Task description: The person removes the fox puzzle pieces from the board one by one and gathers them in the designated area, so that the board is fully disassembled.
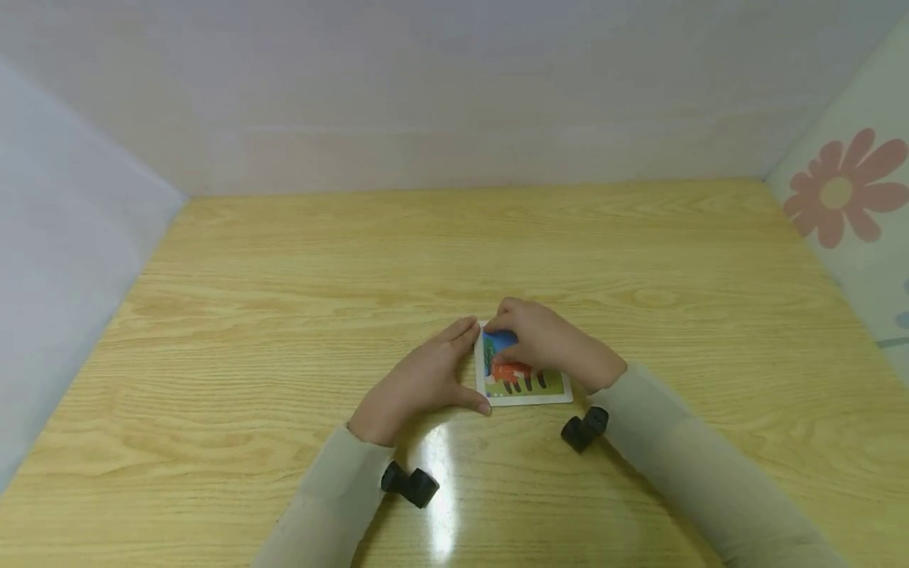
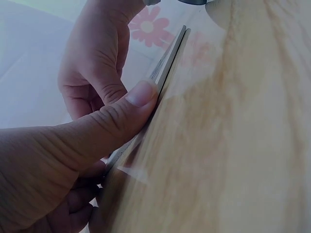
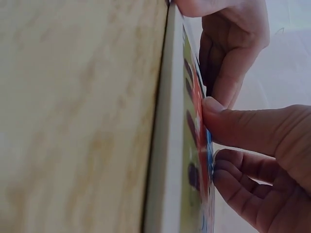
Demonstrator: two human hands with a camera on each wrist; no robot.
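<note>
A small square picture board point(image 1: 533, 400) with a white border lies flat on the table. Its picture shows an orange animal with dark legs, green ground and blue sky. My left hand point(image 1: 426, 383) holds the board's left side, thumb by the near corner and fingers by the far one. In the left wrist view that thumb presses the board's edge point(image 2: 171, 59). My right hand point(image 1: 550, 339) comes over the picture from the right, its thumb and bent fingers touching the upper left of it. Whether it pinches a separate piece there, I cannot tell.
The wood-grain table point(image 1: 284, 276) stretches around the board, with a pale wall point(image 1: 454, 102) behind it. On the right panel is a pink flower point(image 1: 838, 191). Black wrist cameras point(image 1: 585, 430) sit on both sleeves, low over the table.
</note>
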